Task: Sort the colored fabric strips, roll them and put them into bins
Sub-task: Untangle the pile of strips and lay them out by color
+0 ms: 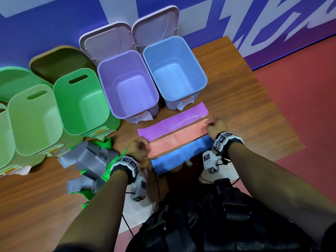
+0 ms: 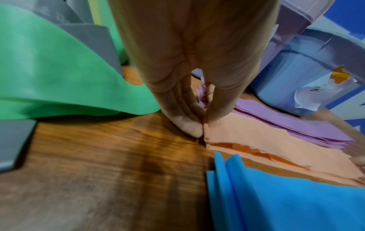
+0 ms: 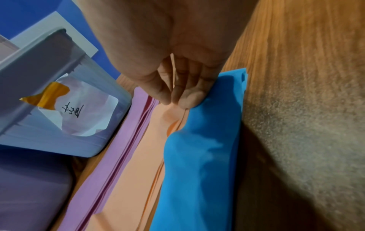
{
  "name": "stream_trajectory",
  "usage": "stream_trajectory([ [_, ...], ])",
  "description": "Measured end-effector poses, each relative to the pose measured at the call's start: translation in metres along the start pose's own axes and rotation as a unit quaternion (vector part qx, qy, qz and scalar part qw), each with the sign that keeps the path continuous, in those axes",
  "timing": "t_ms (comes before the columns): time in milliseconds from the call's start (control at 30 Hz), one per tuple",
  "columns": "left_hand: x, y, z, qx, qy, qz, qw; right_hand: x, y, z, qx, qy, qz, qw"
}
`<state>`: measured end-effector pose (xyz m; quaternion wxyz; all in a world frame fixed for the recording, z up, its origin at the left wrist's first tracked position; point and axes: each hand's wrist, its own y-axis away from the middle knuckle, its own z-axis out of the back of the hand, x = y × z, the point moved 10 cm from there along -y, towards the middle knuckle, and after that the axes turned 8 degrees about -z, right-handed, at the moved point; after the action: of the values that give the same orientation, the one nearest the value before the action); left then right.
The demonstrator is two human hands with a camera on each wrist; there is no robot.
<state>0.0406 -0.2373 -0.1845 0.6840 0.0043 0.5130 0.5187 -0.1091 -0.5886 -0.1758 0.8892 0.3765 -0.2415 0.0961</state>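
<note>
Both hands pinched opposite ends of the orange strip stack [image 1: 173, 140] on the bench [image 1: 245, 113]: left hand [image 1: 138, 149] and right hand [image 1: 216, 127] fingers clamped on it, likely squaring edges before rolling.

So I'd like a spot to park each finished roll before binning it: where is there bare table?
Bare wood lies right of the purple strips, salmon strips and blue strips, out to the table edge, and near the left forearm below the grey and green tangle. It is crowded between the bins and the strips, and around that tangle.
</note>
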Motion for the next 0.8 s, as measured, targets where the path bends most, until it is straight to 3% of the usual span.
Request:
stream_trajectory([
  [100,0.017,-0.007,0.000,0.004,0.008,0.008,1.000,0.000,0.001,-0.001,0.000,0.010,-0.003,1.000],
  [233,0.001,-0.002,0.002,0.012,0.014,0.012,1.000,-0.001,0.004,0.001,-0.005,0.011,-0.002,1.000],
  [367,-0.015,0.005,0.006,0.003,-0.057,-0.011,0.998,0.006,0.007,0.001,0.007,0.023,0.003,1.000],
  [533,0.013,-0.008,0.003,0.013,-0.098,0.017,0.995,0.005,0.013,-0.002,0.028,0.036,-0.012,0.999],
  [800,-0.012,0.003,-0.001,0.013,-0.174,0.018,0.985,0.006,0.022,-0.003,0.048,0.026,-0.017,0.998],
])
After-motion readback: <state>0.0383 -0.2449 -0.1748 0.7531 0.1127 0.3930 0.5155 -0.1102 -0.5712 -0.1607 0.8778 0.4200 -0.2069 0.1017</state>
